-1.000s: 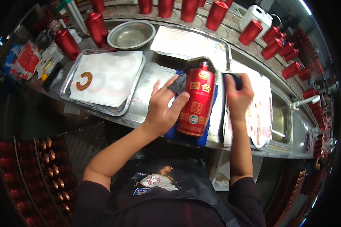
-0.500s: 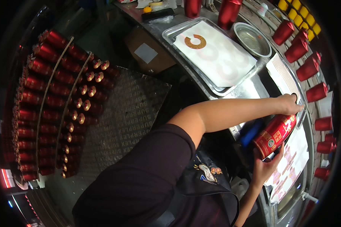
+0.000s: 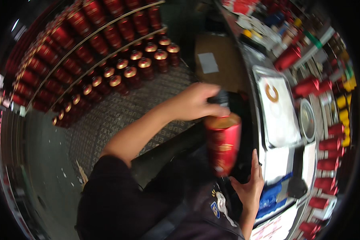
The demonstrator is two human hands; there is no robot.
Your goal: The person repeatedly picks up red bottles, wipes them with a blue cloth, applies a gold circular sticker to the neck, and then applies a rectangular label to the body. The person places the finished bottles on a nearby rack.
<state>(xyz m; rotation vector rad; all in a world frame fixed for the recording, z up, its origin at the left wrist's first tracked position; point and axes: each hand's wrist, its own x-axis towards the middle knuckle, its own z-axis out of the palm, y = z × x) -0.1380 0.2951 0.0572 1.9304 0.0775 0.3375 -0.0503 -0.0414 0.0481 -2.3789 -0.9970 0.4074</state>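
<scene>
1. The tall cylindrical bottle in your hands is deep red with gold markings, a gold shoulder and a black cap.
2. The rows of standing bottles on the floor are red with gold tops.
3. The floor mat is dark with a fine repeating pattern.
4. The silver metal tray holds a white sheet with an orange-brown ring.
5. A blue cloth lies on the table.

Dim room, black fisheye rim all round; shelf lines bow hard toward ten o'clock. Motion blur smears the red bottle at centre. Glare on the steel tray at three o'clock; floor at seven o'clock in shadow
</scene>
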